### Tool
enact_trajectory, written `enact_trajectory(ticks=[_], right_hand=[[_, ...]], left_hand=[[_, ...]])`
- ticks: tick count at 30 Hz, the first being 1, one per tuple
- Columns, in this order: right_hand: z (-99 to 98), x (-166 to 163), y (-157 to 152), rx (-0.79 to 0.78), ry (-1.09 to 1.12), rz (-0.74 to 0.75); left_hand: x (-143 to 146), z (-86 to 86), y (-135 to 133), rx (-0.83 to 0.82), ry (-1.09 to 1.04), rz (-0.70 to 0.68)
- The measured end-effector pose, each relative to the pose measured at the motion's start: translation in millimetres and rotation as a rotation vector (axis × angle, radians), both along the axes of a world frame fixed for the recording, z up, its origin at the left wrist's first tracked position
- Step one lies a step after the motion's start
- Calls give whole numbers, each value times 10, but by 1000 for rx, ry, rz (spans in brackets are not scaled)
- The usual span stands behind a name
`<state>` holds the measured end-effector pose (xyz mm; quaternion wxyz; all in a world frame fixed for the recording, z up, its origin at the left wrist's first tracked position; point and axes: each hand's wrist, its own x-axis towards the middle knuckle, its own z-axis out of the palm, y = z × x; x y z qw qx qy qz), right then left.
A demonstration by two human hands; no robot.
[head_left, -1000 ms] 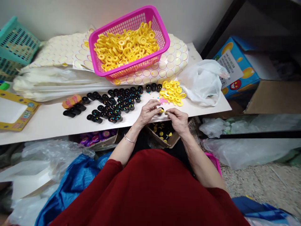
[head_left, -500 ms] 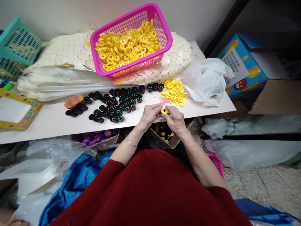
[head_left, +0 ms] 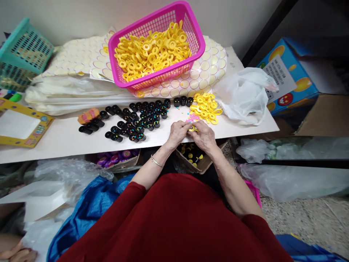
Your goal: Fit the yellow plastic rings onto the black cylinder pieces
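Note:
My left hand (head_left: 177, 133) and my right hand (head_left: 204, 135) are pressed together at the front edge of the white table (head_left: 54, 140), fingers pinched on a small black tube with a yellow ring cap (head_left: 192, 128), mostly hidden by the fingers. Just beyond them lie a small heap of pink beads (head_left: 192, 118) and a pile of loose yellow rings (head_left: 206, 107). Left of the hands stands a cluster of several black tubes (head_left: 136, 118). A pink basket (head_left: 196, 31) full of yellow rings (head_left: 152, 54) sits at the back.
A cardboard box (head_left: 200, 164) with finished pieces sits under the table edge below my hands. A white plastic bag (head_left: 240, 96) lies right, a teal basket (head_left: 24, 54) far left, a yellow frame card (head_left: 20, 122) left. Sticker sheets (head_left: 79, 58) lie beneath the pink basket.
My hands came together: the right hand brought a yellow ring onto the black tube held by the left, and both now press on it. The view shifted slightly.

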<state>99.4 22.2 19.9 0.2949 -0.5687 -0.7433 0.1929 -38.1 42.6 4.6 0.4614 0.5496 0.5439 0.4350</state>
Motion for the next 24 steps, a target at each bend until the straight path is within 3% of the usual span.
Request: enact_trajectory(ticks=[5, 10, 18, 24], right_hand=[[-7, -24, 13, -122, 426, -18], [-74, -133, 27, -420, 858, -258], [-73, -203, 33, -476, 958, -334], [-106, -211, 56, -485, 943, -347]], left_hand=[[48, -7, -8, -24, -33, 68], [117, 38, -53, -117, -150, 115], [198, 27, -98, -185, -313, 192], [188, 41, -59, -222, -308, 178]])
